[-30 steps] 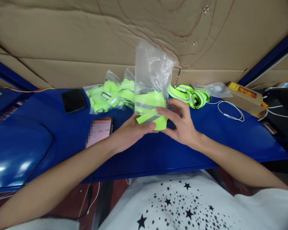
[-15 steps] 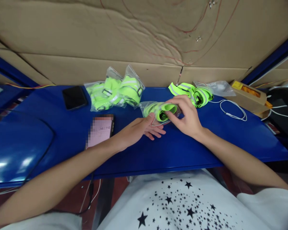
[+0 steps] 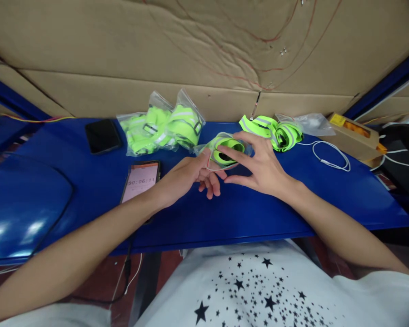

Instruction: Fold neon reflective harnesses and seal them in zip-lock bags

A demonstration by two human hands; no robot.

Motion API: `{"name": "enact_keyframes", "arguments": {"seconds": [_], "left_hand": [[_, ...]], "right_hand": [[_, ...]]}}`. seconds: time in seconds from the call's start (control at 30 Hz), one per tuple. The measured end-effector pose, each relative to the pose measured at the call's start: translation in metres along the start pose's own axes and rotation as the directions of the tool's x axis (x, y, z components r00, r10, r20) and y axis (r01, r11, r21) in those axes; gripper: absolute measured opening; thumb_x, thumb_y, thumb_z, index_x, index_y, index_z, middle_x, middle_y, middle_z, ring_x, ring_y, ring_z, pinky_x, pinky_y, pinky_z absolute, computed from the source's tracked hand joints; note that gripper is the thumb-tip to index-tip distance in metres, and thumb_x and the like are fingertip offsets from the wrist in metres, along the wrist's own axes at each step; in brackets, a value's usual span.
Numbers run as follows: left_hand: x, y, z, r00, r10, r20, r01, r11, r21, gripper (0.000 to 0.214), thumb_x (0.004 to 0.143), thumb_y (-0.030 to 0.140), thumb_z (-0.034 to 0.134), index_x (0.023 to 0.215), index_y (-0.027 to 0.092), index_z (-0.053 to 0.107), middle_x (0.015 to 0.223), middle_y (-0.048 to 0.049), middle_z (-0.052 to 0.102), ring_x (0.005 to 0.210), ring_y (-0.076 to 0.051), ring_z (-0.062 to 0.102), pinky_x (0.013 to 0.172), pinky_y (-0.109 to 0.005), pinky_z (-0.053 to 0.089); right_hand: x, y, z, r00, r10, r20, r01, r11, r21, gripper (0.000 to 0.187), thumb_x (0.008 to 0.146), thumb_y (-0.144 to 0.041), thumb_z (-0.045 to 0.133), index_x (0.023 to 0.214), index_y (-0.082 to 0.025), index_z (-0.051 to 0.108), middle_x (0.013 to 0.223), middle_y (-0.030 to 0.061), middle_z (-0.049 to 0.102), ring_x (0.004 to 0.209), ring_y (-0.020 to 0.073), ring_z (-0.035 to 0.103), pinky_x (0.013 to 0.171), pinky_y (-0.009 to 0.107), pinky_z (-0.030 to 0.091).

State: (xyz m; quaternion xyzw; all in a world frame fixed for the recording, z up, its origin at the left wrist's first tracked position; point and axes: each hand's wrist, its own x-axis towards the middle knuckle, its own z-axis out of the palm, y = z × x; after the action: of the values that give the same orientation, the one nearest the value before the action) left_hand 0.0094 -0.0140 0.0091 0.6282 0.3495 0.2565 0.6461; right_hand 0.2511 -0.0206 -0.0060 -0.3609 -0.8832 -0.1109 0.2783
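A clear plastic bag (image 3: 211,165) with a rolled neon-yellow reflective strap (image 3: 221,141) in its mouth is over the middle of the table. My left hand (image 3: 187,178) pinches the near edge of the bag between thumb and forefinger, its other fingers curled loosely below. Over the roll's right side spreads my right hand (image 3: 266,167), with fingers apart and a fingertip touching the roll. Its thumb points toward the left hand, clear of the bag. Behind the right hand lies another coiled reflective strap (image 3: 286,137), unbagged, with a loose end stretching left.
Several bagged reflective straps (image 3: 160,127) lie at the back left. A dark phone (image 3: 102,136) and a phone with a lit timer (image 3: 141,180) rest nearby. At right are an empty-looking plastic bag (image 3: 313,123), a white cable (image 3: 332,159) and a cardboard box (image 3: 354,138) on the blue table (image 3: 259,218).
The bagged roll and my left hand have shifted slightly left. My right hand's fingers have spread, its thumb moving away from the roll, and the roll's coil looks wider.
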Motion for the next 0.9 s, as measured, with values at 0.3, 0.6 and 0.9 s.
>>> {"name": "enact_keyframes", "arguments": {"seconds": [0.3,0.6,0.9], "left_hand": [[-0.002,-0.012,-0.018,0.807,0.575,-0.136,-0.275,0.569,0.775,0.039,0.071,0.058,0.087,0.081,0.025,0.069,0.078,-0.0028,0.068,0.078,-0.023,0.065,0.081,-0.035,0.050],[0.007,-0.019,-0.022,0.872,0.480,0.098,-0.361,0.494,0.791,0.068,0.099,0.045,0.061,0.157,0.019,0.038,0.159,-0.0163,0.049,0.144,-0.034,0.050,0.122,-0.048,0.038],[0.000,-0.015,-0.020,0.787,0.609,0.101,-0.458,0.467,0.757,0.056,0.104,0.037,0.052,0.156,0.019,0.043,0.154,-0.0131,0.056,0.141,-0.029,0.056,0.120,-0.040,0.044]], "right_hand": [[0.003,0.002,0.002,0.998,0.001,0.063,0.002,0.999,-0.038,0.049,0.106,-0.037,0.051,0.154,-0.027,0.049,0.134,0.0146,0.058,0.116,0.0276,0.058,0.094,0.042,0.045],[0.000,-0.014,0.007,0.996,-0.075,0.039,0.080,0.982,-0.170,0.045,0.102,-0.029,0.059,0.146,-0.039,0.057,0.144,0.0080,0.059,0.133,0.0310,0.052,0.107,0.049,0.041],[0.003,-0.012,-0.005,0.978,-0.170,-0.121,0.157,0.982,-0.108,0.045,0.103,-0.040,0.060,0.144,-0.023,0.057,0.143,0.0099,0.064,0.138,0.0252,0.056,0.116,0.044,0.039]]}}
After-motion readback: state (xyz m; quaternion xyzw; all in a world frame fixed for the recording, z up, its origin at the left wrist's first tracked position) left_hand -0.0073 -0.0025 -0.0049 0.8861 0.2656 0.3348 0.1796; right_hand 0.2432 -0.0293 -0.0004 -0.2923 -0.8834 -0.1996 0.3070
